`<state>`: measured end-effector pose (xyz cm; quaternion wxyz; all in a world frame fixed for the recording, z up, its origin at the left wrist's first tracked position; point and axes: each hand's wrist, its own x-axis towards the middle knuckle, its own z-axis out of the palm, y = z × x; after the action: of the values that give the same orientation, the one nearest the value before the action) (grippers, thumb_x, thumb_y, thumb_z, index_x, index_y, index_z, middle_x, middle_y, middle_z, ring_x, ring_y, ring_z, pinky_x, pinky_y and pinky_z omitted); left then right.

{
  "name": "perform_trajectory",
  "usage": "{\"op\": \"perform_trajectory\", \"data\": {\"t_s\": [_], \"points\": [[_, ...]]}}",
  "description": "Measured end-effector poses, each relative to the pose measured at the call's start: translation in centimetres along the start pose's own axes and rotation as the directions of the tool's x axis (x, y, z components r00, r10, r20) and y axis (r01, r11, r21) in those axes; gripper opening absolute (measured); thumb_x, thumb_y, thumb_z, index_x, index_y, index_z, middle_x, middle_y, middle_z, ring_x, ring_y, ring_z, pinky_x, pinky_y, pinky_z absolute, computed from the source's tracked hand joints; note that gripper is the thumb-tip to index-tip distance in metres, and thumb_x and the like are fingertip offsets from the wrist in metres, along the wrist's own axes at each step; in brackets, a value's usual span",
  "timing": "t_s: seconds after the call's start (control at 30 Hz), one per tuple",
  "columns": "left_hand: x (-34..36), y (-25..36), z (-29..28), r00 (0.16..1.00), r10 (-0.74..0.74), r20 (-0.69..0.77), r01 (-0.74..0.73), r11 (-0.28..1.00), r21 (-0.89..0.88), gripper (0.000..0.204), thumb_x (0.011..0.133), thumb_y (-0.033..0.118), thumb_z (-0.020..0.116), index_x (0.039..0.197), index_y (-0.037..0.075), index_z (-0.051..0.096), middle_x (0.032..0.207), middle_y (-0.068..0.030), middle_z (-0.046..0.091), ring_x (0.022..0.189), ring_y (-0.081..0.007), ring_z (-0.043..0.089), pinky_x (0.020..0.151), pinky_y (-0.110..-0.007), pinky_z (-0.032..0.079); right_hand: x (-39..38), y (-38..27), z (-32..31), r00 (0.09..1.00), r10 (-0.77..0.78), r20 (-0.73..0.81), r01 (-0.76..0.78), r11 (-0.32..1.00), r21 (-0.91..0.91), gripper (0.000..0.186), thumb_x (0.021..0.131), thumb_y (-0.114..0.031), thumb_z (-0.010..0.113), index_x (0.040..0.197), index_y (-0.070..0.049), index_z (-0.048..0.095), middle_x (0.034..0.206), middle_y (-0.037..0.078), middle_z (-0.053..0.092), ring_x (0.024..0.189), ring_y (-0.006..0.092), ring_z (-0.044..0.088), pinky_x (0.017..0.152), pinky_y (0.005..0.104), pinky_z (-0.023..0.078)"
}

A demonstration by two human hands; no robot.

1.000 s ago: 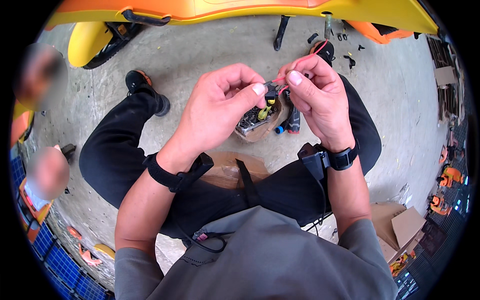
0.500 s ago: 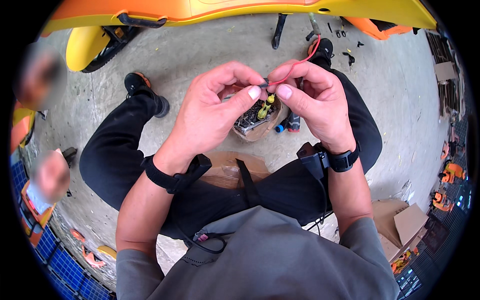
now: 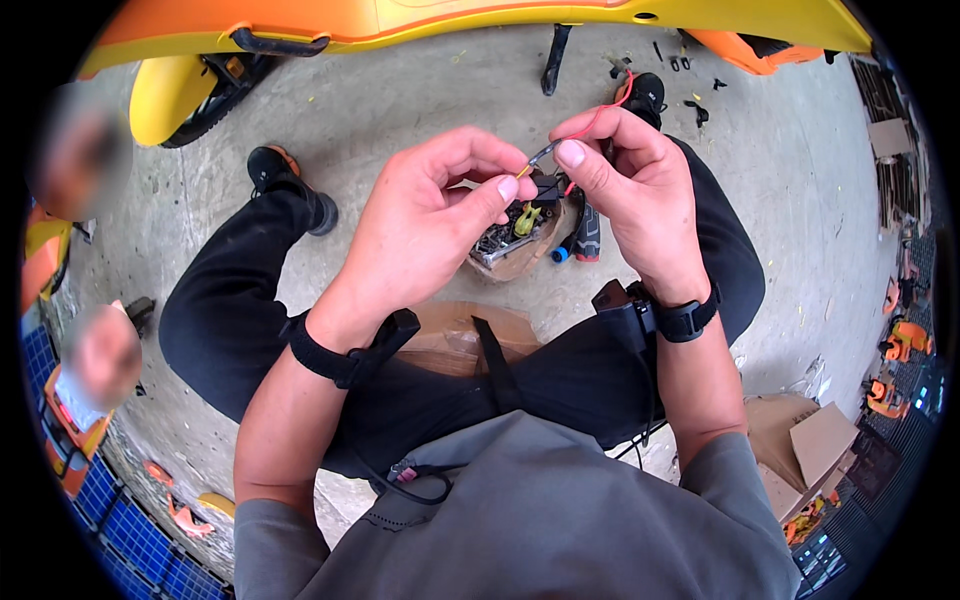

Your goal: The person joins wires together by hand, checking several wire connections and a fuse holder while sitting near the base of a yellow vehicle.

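Observation:
Between my fingertips runs a thin wire joint with a dark sleeve (image 3: 543, 153). My left hand (image 3: 425, 205) pinches the yellow wire (image 3: 523, 171) at its near end. Thumb and forefinger of my right hand (image 3: 640, 190) close on the other end, where a red wire (image 3: 606, 107) loops up over the fingers toward the far right. Below the fingertips hangs a black block (image 3: 547, 188), partly hidden; a short red wire end shows beside it. Under my hands stands an open cardboard box (image 3: 515, 268) of dark screws, with a yellow-green piece (image 3: 527, 219) on top.
A grey and black tool (image 3: 587, 238) with a blue end lies right of the box. A yellow and orange vehicle body (image 3: 480, 25) spans the far side, with a dark stand (image 3: 556, 60) below it. Cardboard (image 3: 465, 335) lies between my legs. Two people are at the left.
The joint between my hands has tilted, and its yellow wire and dark sleeve now show. The red wire has slackened and dropped at the far right. A black block has come into view below.

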<state>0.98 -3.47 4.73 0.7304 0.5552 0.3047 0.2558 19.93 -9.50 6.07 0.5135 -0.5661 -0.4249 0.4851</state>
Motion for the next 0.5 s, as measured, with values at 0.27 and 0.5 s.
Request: {"op": "perform_trajectory", "data": {"t_s": [0.27, 0.5], "points": [[-0.05, 0.23, 0.26, 0.998, -0.006, -0.062, 0.008, 0.999, 0.034, 0.014, 0.093, 0.008, 0.064, 0.105, 0.002, 0.062, 0.095, -0.0034, 0.067, 0.090, -0.0099, 0.064, 0.073, -0.023, 0.050, 0.00, 0.15, 0.22, 1.000, 0.007, 0.025, -0.007, 1.000, 0.010, 0.012, 0.090, -0.012, 0.069, 0.091, -0.002, 0.063, 0.083, -0.005, 0.062, 0.070, 0.0015, 0.047, 0.062, 0.0190, 0.041], [-0.15, 0.39, 0.13, 0.995, 0.017, -0.101, 0.002, 0.984, 0.177, 0.012, 0.093, 0.012, 0.065, 0.100, 0.003, 0.064, 0.087, -0.0002, 0.066, 0.081, -0.0056, 0.059, 0.068, -0.020, 0.045, -0.19, 0.74, 0.85, 0.998, 0.013, 0.057, -0.012, 1.000, -0.011, 0.013, 0.092, -0.013, 0.067, 0.092, -0.001, 0.062, 0.081, -0.003, 0.060, 0.072, 0.0025, 0.051, 0.063, 0.0194, 0.042]]}}
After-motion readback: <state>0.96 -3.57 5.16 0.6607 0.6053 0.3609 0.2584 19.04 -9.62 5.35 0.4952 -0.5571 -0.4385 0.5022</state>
